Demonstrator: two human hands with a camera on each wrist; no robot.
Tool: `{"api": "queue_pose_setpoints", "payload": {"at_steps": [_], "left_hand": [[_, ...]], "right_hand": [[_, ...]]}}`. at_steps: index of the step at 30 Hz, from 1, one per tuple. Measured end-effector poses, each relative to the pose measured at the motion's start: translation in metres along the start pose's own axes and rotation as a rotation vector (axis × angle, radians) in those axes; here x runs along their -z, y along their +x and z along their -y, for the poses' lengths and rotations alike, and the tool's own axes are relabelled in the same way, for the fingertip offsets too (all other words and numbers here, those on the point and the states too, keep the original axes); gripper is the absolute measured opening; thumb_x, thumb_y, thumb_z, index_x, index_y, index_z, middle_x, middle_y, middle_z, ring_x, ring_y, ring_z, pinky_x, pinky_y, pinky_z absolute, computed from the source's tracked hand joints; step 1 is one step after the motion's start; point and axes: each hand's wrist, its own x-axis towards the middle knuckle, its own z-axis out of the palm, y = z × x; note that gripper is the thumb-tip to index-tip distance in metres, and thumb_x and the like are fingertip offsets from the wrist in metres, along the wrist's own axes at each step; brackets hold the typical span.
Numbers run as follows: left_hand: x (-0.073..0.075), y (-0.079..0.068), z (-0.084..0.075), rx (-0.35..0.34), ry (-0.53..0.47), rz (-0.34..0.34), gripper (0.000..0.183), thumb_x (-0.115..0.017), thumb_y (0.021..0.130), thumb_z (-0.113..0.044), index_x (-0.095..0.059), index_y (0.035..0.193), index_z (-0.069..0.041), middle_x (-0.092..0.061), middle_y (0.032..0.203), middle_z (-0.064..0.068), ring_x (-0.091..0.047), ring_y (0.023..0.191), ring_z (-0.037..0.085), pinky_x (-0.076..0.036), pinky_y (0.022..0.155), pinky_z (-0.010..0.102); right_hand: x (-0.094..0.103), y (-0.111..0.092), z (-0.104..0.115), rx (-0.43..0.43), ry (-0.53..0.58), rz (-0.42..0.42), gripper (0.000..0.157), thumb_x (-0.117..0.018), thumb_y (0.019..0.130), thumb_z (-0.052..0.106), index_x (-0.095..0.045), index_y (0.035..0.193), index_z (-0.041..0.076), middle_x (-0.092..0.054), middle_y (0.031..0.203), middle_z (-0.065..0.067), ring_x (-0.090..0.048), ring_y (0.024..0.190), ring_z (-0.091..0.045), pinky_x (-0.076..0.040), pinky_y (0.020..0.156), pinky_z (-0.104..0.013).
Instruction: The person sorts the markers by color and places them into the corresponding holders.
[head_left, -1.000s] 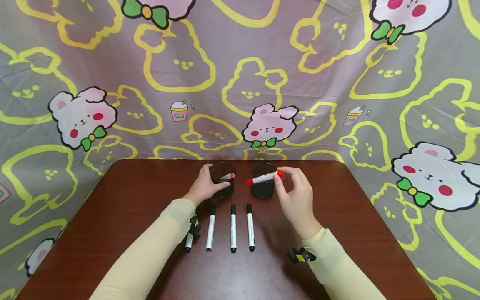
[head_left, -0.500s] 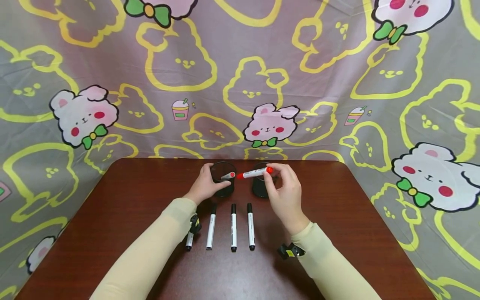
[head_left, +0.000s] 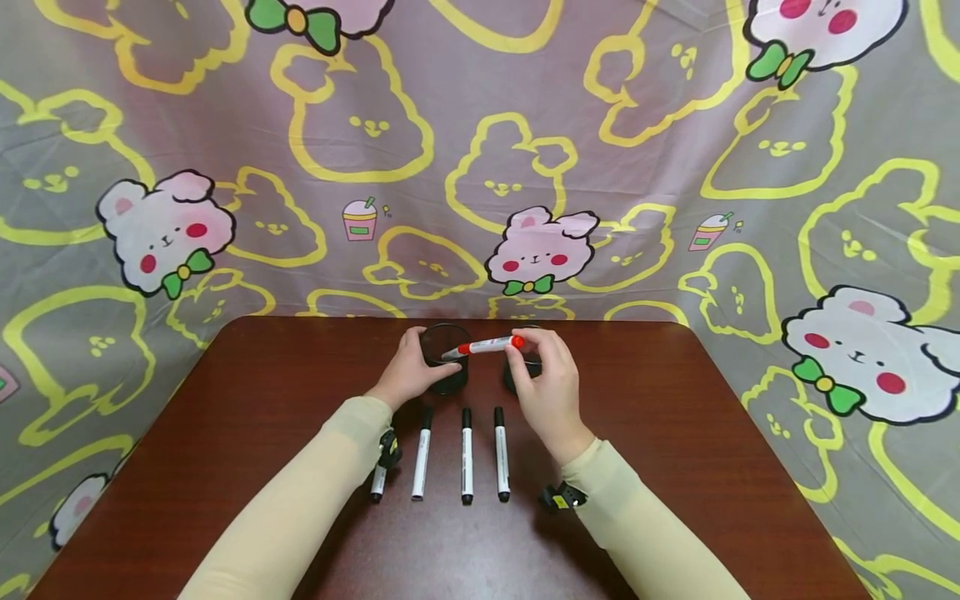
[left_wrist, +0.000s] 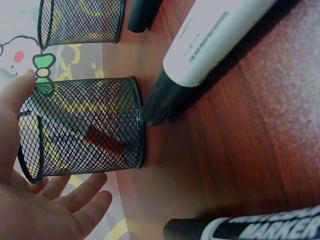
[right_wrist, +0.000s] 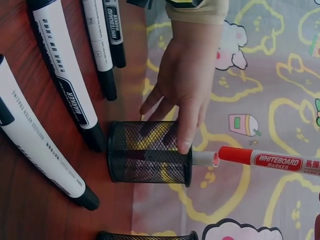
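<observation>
Landmark: left mesh pen cup, upright on the wooden table.

Left hand grips that cup from its left, thumb at the mouth, fingers round the far side. Likely bracing: light mesh would skid or tip if knocked. Grip sits to the side, so the mouth is mostly clear.

Right hand pinches the red whiteboard marker near its tail, between thumb and fingers. Marker is in the air just above the cup's mouth, cap end lower and aimed at it. Tail pinch probably chosen so the fingers don't foul the rim. Contact between its cap and the marker below: can't tell.

Inside the cup: a second red marker, red end down, leaning, tail sticking out past the rim. Lean eats some mouth space, my read.

Right mesh pen cup is right of the landmark, apart; right hand partly covers it in the head view.

Four black whiteboard markers lie on the wearer's side of the landmark, spaced apart, roughly parallel, presumably for easy single pickup.
</observation>
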Motion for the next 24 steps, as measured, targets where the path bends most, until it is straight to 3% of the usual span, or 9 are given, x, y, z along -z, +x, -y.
{"api": "queue_pose_setpoints", "payload": {"at_steps": [24], "left_hand": [[-0.002, 0.001, 0.001, -0.006, 0.017, -0.019, 0.096, -0.085, 0.085, -0.042, -0.028, 0.150, -0.001, -0.038, 0.147, 0.024, -0.053, 0.133, 0.041, -0.044, 0.112, 0.054]], "right_hand": [[-0.016, 0.001, 0.006, 0.051, 0.015, 0.040, 0.026, -0.077, 0.093, 0.013, -0.069, 0.116, 0.004, -0.069, 0.100, -0.010, -0.064, 0.093, -0.024, -0.053, 0.085, -0.038]]}}
